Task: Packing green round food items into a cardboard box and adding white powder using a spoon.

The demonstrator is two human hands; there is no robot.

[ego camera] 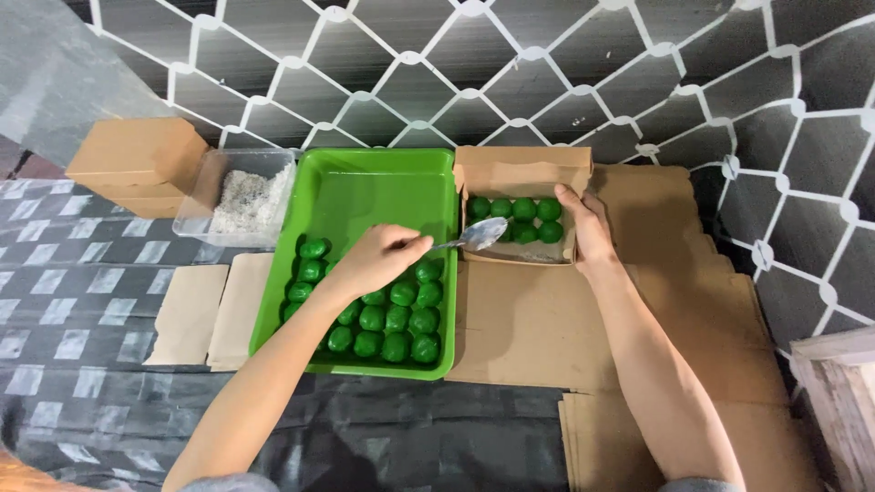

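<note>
Open brown box (521, 178) beside tray; closed box (137, 157) far left

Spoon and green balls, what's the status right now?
Left hand holds metal spoon, bowl at the box's edge. Right hand steadies the cardboard box, eight green balls inside. More fill the green tray. Nothing in the way.

The tray (365, 196) and balls (397, 319) are bright green. The boxes (137, 159) are plain brown; the wall (547, 73) is dark grey with white lattice lines.
</note>
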